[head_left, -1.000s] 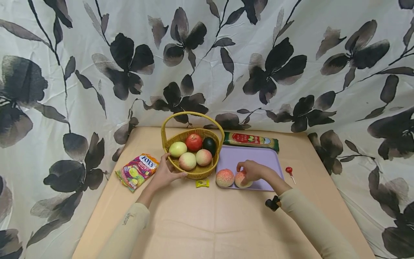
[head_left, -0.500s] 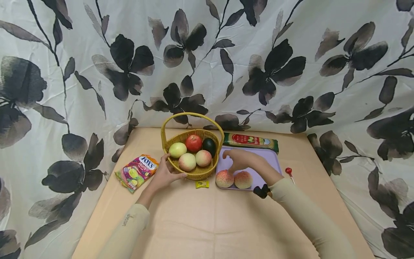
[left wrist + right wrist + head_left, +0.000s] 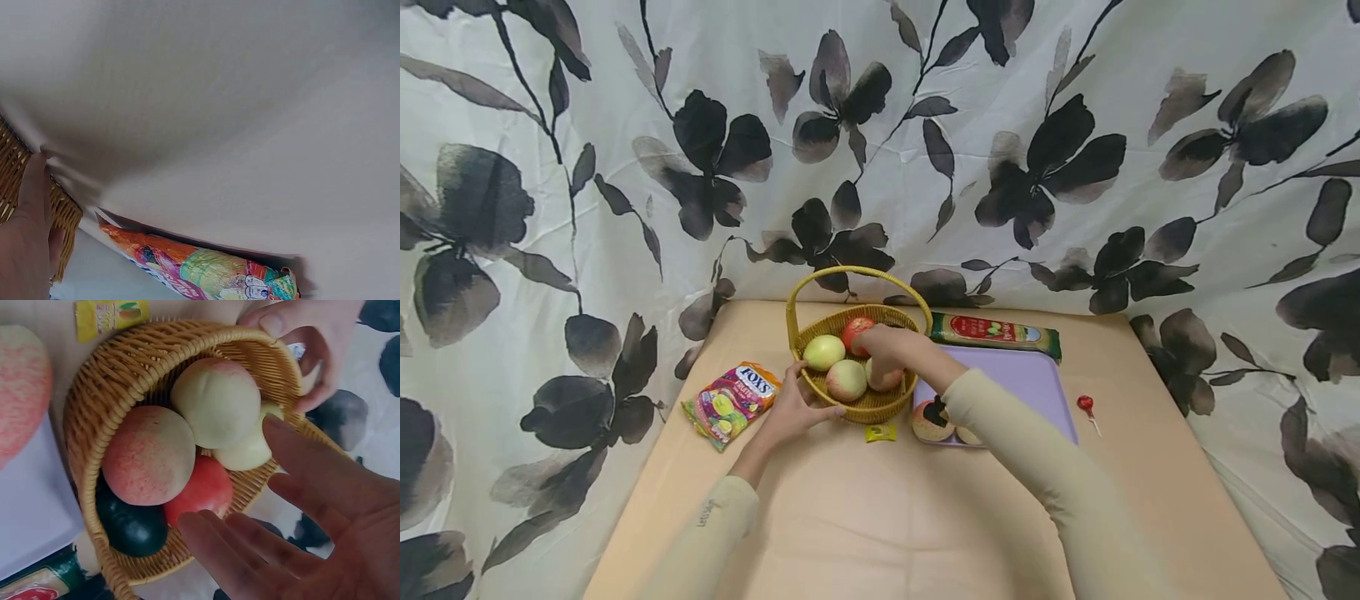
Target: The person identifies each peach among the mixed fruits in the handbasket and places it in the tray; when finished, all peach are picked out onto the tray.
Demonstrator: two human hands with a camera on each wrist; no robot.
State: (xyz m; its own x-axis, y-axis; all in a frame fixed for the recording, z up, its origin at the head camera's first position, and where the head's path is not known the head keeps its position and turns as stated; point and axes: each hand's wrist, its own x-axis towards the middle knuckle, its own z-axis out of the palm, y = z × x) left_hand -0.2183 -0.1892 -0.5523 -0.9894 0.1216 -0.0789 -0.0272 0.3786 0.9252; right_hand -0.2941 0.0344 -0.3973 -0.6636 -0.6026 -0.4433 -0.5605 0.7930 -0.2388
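A yellow wicker basket [image 3: 880, 414] with a tall handle holds two peaches [image 3: 217, 403], a red round fruit [image 3: 203, 487], a pale yellow-green fruit [image 3: 823, 352] and a dark green oval fruit [image 3: 131, 526]. My left hand [image 3: 793, 410] grips the basket's left front side, fingers at the rim and thumb along the outer wall. Over the basket, my right hand [image 3: 895, 346] reaches in with thumb and fingers spread apart, nothing between them. Its fingertips are close to the red fruit in the right wrist view, while its thumb overlaps the yellow-green one.
Right of the basket lies a purple tray [image 3: 1037, 392] bearing two more peaches [image 3: 930, 427], partly behind my right sleeve. A green packet [image 3: 996, 332] lies behind it, a red lollipop [image 3: 1086, 403] to its right. A candy bag [image 3: 732, 406] and yellow wrapped sweet [image 3: 881, 432] lie nearby.
My right hand has let go of a peach on the tray and moved left and away from me, over the basket. The left hand has stayed at the basket's side.
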